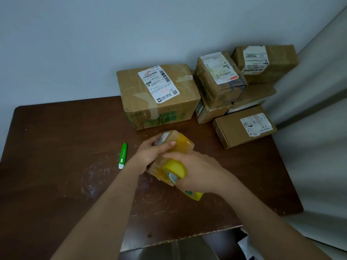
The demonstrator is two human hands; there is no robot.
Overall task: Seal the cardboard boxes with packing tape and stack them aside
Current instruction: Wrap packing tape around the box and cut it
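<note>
A small cardboard box [169, 145] lies tilted on the dark brown desk [56, 175], just right of the desk's middle, its far end wrapped in yellowish packing tape. The left hand [150, 153] grips the box from the left, thumb stretched over its top beside a small white label. The right hand [195, 172] curls round a yellow tape roll [174, 170] pressed against the near end of the box; a yellow part below the palm is half hidden, and what it is cannot be told.

A green and white utility knife [123, 155] lies on the desk to the left, apart from the box. Beyond, against the wall, stands a large box [159, 96] with a shipping label. To its right, smaller labelled boxes [219, 79] are piled in the corner, and a flat box [244, 126] lies nearest. A pale curtain [319, 128] hangs on the right. The box's near end is covered by the hands, and the label text is too blurred to read.
</note>
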